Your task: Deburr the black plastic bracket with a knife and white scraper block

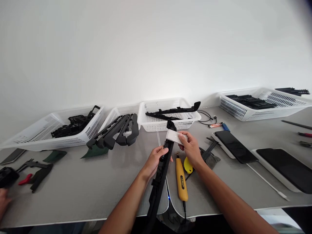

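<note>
My left hand (154, 160) is closed around a long black plastic trim strip (159, 177), which slants from below the table edge up toward the baskets. In my right hand (191, 148) is a flat white rectangular piece (172, 136), pinched between thumb and fingers. That white piece lies across the strip near its upper end; whether it presses on the strip I cannot tell. Just right of the strip lies a corded tool with a yellow handle (181, 182). A round yellow thing (188, 165) shows partly behind my right wrist.
White baskets (168, 125) with black plastic parts line the wall. Several dark trim pieces (122, 133) lean over one basket. Calipers (211, 149) and two dark phone-like slabs (235, 146) are at right. A co-worker's hand (3, 201) shows far left, near a red-handled tool (25, 179).
</note>
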`<state>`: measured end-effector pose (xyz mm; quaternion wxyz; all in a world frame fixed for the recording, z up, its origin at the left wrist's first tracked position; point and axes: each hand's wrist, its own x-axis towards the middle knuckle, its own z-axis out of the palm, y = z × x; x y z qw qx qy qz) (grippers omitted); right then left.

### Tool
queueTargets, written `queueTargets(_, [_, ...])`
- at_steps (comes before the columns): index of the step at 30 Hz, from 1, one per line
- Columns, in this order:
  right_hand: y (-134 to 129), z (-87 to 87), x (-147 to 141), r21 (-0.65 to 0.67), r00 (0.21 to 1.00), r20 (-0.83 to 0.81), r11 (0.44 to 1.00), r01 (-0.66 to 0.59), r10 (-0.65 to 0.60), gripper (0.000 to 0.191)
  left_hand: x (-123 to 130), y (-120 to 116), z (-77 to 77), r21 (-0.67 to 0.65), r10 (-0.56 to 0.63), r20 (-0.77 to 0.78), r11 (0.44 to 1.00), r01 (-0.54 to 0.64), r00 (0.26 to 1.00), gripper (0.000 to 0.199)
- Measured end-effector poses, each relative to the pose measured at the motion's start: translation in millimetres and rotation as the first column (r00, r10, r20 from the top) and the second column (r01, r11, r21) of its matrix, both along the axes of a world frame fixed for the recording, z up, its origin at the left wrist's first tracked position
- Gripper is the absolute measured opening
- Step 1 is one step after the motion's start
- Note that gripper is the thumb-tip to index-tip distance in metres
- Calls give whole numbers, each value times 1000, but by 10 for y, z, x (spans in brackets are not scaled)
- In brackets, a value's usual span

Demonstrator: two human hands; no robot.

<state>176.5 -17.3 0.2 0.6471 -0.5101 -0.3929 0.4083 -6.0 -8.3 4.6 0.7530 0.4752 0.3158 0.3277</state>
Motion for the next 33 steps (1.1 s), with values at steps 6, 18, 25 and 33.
queueTargets(6, [-37, 18, -34, -13, 991, 22, 991, -133, 133, 51, 16, 21, -30, 5, 52, -9, 999, -51, 999, 40])
queueTargets(18, [-5, 19, -5, -12, 999, 30, 1000, -28, 28, 49, 22, 10, 1, 0, 49, -18, 999, -49, 999, 39])
queueTargets(25, [-21, 12, -27, -44, 994, 30, 994, -99, 101, 54, 26, 28, 10, 8, 97, -10, 995, -97, 995, 43])
queueTargets(33, [7, -9, 13, -13, 1000, 14, 1000, 22, -22, 50, 27, 24, 0, 21, 69, 2, 997, -69, 998, 32])
